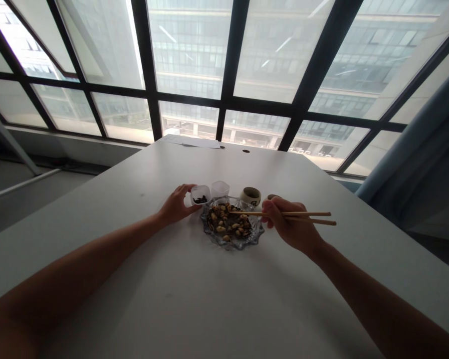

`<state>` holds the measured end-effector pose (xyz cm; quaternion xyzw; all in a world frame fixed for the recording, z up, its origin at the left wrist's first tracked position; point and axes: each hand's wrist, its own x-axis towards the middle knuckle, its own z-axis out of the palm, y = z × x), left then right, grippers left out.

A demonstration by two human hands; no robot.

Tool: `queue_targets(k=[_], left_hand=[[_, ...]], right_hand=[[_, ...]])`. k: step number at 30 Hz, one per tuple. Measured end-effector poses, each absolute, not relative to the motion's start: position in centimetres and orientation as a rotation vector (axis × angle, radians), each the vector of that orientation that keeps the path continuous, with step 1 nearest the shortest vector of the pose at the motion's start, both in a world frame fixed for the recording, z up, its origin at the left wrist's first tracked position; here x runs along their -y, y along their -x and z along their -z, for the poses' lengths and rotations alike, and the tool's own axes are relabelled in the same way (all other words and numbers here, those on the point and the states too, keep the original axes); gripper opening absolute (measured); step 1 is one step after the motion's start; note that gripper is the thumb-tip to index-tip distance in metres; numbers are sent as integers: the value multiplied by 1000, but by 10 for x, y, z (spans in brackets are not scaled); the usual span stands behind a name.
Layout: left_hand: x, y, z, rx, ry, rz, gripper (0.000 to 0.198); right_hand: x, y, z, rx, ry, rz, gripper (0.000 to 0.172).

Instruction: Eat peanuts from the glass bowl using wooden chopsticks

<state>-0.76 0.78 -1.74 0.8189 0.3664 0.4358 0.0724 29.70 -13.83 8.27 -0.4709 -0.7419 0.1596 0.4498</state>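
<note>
My right hand [290, 224] is closed around a pair of wooden chopsticks [310, 214]. Their tips reach in over the mixed nuts and seeds [224, 219] in a scalloped clear glass bowl [260, 234]. At the bowl's left rim, my left hand [176, 204] grips a small translucent plastic cup [201, 191] between thumb and fingers. Several dark pieces [199, 200] lie inside that cup. Just behind the bowl stands another translucent cup [220, 188]. A beige ceramic cup [250, 196] with a dark mark is to its right, and a similar cup [272, 197] is partly hidden by my right hand.
The white table [194, 294] extends toward large dark-framed windows. White paper [194, 142] lies at its far edge, near two dark round holes [246, 151]. A blue curtain [415, 144] hangs at right. White metal bars [15, 144] stand at left.
</note>
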Motion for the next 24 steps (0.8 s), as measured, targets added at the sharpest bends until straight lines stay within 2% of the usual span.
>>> queue_targets(k=[4,6,11,13,24], left_hand=[[-8,7,17,-1094,-2457,-1301,60],[-8,7,17,-1093,-2457,-1301,59],[-7,7,17,-1101,-2467,-1302,58],[-7,7,17,-1098,-2469,-1306,58],[-7,7,15,-1089,-2457,-1293,58]], right_hand=[[139,-295,-80,1887,1096,-665,47],[138,-294,-81,1954,1120,-691,48],[138,-296,-84,1948,1249,-297,53],[138,-296,-84,1943,1226,-267,53],[139,-290,-74,1865,1064,-715,51]])
